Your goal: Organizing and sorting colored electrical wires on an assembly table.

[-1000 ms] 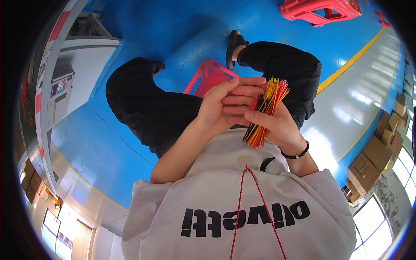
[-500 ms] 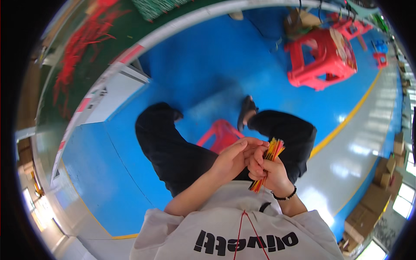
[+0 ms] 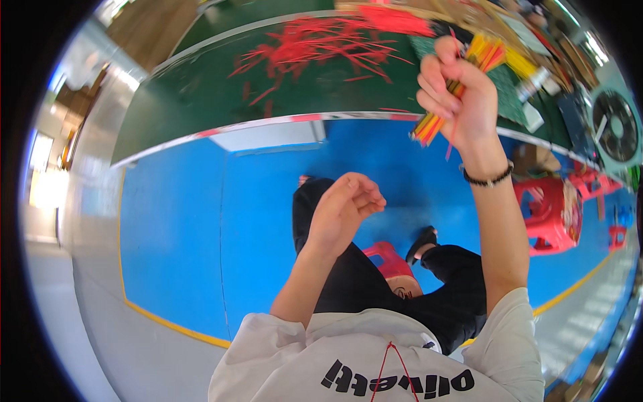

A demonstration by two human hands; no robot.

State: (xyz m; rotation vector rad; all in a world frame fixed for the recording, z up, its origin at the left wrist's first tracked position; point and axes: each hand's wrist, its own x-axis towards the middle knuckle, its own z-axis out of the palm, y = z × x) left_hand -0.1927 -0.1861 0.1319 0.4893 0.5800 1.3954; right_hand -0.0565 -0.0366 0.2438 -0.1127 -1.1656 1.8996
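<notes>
My right hand (image 3: pixel 470 94) is raised over the front part of the green table and closed around a bundle of thin wires (image 3: pixel 485 52) in yellow, red and black. Both ends of the bundle stick out of the fist, and a single red wire runs across it beside the fingers. Lower down, over my lap, my left hand (image 3: pixel 345 211) hangs apart from everything. Its fingers are loosely bent, and nothing shows in them. Many loose red wires (image 3: pixel 318 48) lie scattered on the table beyond my hands.
The green table (image 3: pixel 181 100) has a white and red front edge. Yellow wires (image 3: pixel 519 63) lie at its right, near a green textured mat (image 3: pixel 512 107). A round fan (image 3: pixel 613 125) stands far right. Red plastic stools (image 3: pixel 552 211) stand on the blue floor.
My right hand has gone up and forward with the wire bundle, away from my left hand. The view has swung so that the table lies ahead. The left hand has separated from the bundle.
</notes>
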